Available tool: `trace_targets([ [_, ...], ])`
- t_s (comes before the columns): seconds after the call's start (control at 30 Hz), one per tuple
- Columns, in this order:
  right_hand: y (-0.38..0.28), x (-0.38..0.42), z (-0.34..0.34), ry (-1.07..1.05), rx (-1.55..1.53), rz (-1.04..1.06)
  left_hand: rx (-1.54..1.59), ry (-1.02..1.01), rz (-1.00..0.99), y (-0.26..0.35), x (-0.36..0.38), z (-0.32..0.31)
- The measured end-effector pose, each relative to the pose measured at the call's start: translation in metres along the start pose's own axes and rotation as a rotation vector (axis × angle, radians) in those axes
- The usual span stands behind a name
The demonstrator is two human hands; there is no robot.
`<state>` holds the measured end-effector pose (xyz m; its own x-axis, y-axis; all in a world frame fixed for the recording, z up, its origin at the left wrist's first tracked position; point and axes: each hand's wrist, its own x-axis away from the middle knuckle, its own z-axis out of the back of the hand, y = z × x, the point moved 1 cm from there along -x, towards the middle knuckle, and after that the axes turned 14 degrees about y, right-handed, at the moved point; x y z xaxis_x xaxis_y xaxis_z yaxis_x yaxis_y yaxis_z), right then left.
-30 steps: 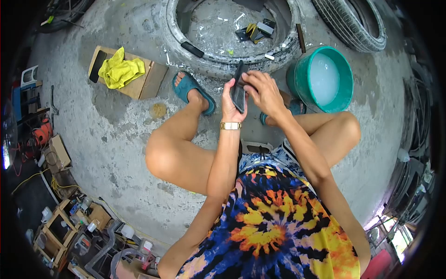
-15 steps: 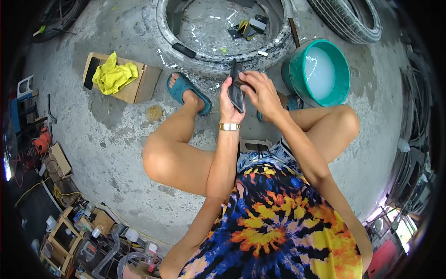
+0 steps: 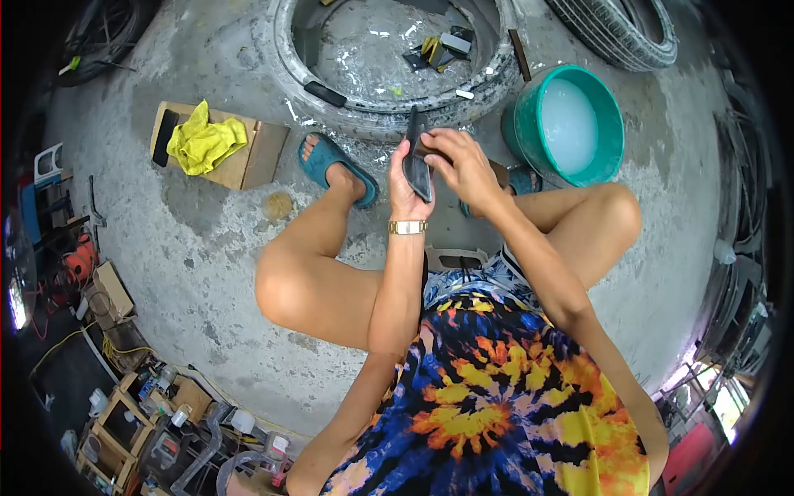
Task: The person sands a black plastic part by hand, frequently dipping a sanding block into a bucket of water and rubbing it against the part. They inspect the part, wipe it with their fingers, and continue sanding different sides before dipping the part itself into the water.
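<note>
A long dark piece [image 3: 418, 178] with a shiny face lies in my left hand [image 3: 403, 192], whose fingers and thumb are wrapped round its edge. My right hand [image 3: 463, 165] is closed on a small dark block [image 3: 433, 146] and presses it against the upper part of the long piece. Just beyond my hands is the wet grey rim of a big tyre [image 3: 372, 118] lying flat on the floor. A black strip [image 3: 325, 93] rests on that rim. Inside the ring are several small dark and yellow pieces [image 3: 438, 51].
To the right of my hands stands a green bucket [image 3: 609, 161] of cloudy water. A yellow cloth [image 3: 207, 142] lies on a wooden box [image 3: 263, 157] at the left. Another tyre [image 3: 616, 33] lies at the upper right. Tools and clutter [image 3: 124, 422] fill the lower left.
The view has shifted slightly. My right hand and the small block have moved very slightly against the long piece, which both hands still hold in about the same place.
</note>
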<state>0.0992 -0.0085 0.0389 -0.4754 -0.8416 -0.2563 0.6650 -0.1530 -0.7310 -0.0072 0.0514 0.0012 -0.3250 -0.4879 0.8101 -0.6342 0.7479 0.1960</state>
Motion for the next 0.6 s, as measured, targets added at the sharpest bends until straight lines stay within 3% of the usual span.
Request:
trace_targets([
  [0.13, -0.041, 0.031, 0.032, -0.117, -0.010, 0.030, -0.134, -0.034, 0.032, 0.001, -0.007, 0.011],
  [0.23, -0.015, 0.001, 0.010, -0.018, 0.072, -0.051, -0.071, -0.098, 0.009, -0.005, -0.003, 0.005],
  [0.3, -0.032, 0.013, 0.019, -0.002, 0.121, -0.015, -0.050, -0.093, 0.047, -0.001, -0.004, 0.005],
  [0.37, -0.049, 0.033, 0.036, -0.109, 0.071, 0.055, -0.134, -0.006, 0.059, -0.002, -0.013, 0.017],
  [0.5, -0.003, 0.005, 0.000, 0.030, 0.071, -0.014, -0.068, -0.076, 0.022, -0.002, 0.003, 0.000],
  [0.6, -0.040, 0.035, 0.032, -0.025, -0.009, 0.073, -0.134, -0.067, 0.028, -0.001, -0.013, 0.019],
])
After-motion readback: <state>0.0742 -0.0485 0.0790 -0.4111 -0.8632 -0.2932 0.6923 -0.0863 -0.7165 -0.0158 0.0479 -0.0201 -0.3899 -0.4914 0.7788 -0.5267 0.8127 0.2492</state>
